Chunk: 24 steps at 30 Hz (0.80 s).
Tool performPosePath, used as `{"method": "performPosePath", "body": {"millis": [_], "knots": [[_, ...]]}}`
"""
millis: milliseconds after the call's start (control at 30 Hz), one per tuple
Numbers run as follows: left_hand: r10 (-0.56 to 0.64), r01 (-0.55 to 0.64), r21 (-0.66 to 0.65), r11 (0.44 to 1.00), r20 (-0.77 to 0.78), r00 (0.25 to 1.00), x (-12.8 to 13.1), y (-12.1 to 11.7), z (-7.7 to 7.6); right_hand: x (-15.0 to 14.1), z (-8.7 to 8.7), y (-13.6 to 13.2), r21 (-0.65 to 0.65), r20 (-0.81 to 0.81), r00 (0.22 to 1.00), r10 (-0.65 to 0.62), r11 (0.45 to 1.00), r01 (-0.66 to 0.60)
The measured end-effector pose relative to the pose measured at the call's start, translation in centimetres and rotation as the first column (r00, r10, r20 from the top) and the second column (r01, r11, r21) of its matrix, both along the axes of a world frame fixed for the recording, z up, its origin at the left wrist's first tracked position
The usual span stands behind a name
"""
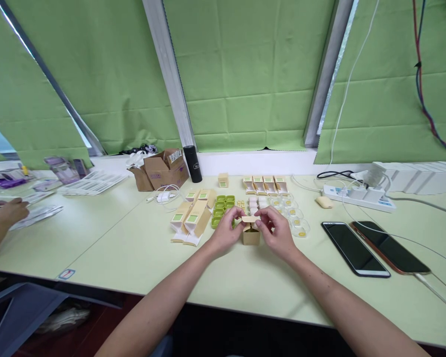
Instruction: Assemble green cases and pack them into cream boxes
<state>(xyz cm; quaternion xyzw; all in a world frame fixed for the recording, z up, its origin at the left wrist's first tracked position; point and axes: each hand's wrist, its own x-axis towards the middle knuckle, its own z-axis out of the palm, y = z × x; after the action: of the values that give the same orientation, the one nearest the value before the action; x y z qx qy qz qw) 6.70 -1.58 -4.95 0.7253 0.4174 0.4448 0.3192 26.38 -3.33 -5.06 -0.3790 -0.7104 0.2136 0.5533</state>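
Observation:
A small brown cardboard box (251,239) stands upright on the table in front of me, its top flap raised. My left hand (226,230) pinches the flap at its left end. At the flap's other end, my right hand (276,232) has its thumb and fingers closed on it. Inside the box is something dark that I cannot make out. Just behind my hands lie green moulded trays (217,212), small white and pink pieces (258,201) and clear plastic cups (293,218) with yellow bits. Flattened-looking cartons with green labels (195,218) lie to the left.
Further back stand a closed little box (223,180) and a row of cartons (264,185). Two phones (357,248) and a power strip (360,197) with cables are on the right. A black bottle (192,163) and a torn carton (167,171) stand back left. Another person's hand (12,212) is far left.

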Motion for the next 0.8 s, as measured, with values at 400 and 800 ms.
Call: {"method": "performPosePath", "body": {"millis": [400, 800], "knots": [[0.123, -0.023, 0.454, 0.891, -0.193, 0.973, -2.1, -0.6, 1.2, 0.1, -0.2, -0.2, -0.022, 0.037, 0.999, -0.017, 1.0, 0.017], [0.121, 0.031, 0.463, 0.886, -0.296, 0.947, -1.6, -1.0, 1.0, 0.9, -0.3, 0.0, 0.057, 0.194, 0.981, -0.007, 0.998, -0.005]]}}
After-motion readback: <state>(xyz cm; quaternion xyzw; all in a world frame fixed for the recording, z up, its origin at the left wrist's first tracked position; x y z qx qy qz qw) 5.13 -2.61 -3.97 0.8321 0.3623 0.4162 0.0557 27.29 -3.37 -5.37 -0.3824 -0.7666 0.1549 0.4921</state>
